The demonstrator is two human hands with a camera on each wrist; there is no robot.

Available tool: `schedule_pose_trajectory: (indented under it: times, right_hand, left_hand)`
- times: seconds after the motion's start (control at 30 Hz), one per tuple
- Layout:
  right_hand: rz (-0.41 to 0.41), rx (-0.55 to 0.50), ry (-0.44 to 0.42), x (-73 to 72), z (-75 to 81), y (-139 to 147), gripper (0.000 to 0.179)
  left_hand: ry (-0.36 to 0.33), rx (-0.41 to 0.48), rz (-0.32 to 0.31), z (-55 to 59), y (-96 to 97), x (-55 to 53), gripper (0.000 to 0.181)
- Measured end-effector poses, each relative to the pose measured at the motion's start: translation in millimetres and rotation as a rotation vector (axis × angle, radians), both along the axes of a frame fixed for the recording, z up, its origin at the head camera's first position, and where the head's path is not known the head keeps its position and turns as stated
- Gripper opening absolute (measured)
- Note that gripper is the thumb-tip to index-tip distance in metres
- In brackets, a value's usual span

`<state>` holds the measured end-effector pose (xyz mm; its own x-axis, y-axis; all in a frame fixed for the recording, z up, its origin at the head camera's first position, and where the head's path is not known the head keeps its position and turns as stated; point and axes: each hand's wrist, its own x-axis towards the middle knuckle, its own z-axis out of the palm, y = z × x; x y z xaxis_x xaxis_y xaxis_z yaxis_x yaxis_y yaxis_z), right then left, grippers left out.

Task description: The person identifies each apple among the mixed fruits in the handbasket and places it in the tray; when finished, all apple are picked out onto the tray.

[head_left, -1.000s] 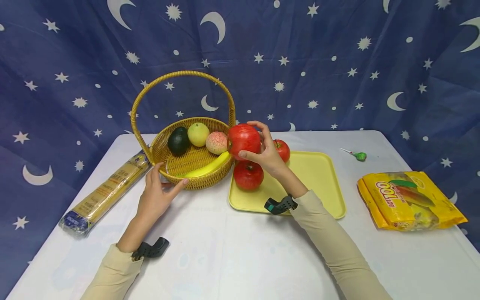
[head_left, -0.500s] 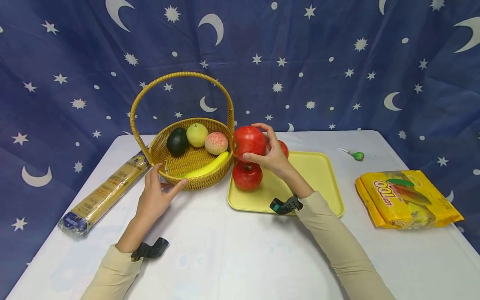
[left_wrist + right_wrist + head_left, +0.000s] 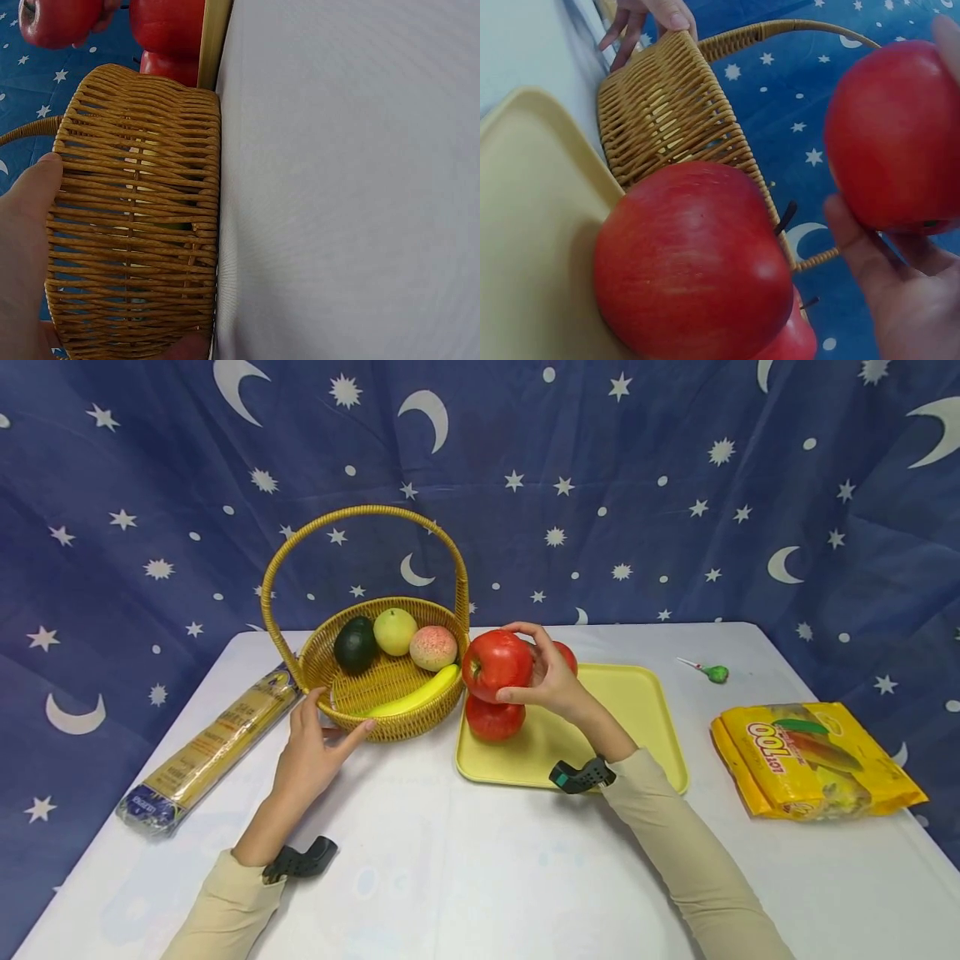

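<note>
My left hand grips the near left rim of a wicker basket, thumb on the rim in the left wrist view. In the basket lie an avocado, a yellow-green round fruit, a peach-like fruit and a banana. My right hand holds a large red apple between thumb and fingers, just right of the basket. Seen from the head, it partly covers a second red apple on the yellow tray. Another red apple sits behind my right hand.
A spaghetti pack lies along the left side, its far end beside the basket. On the right are a green lollipop and a yellow snack bag. A starry blue cloth hangs behind the white table.
My right hand has moved the apple away from the basket's right rim, slightly right and then down over the tray's apple. The left hand stays on the rim.
</note>
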<state>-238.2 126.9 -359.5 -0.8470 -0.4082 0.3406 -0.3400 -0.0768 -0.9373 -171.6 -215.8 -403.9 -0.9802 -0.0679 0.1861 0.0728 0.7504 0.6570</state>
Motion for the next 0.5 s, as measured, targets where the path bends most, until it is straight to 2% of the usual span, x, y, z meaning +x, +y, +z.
schedule_pose_trajectory:
  times: [0.2,0.5]
  right_hand:
    - [0.049,0.003,0.026,-0.9,-0.6,1.5,0.092]
    - [-0.032,0.013,0.042,-0.2,-5.1,8.6,0.088]
  left_hand:
    - [-0.002,-0.008,0.006,0.9,0.5,0.6,0.098]
    - [-0.011,-0.015,0.014,1.4,1.4,1.1,0.099]
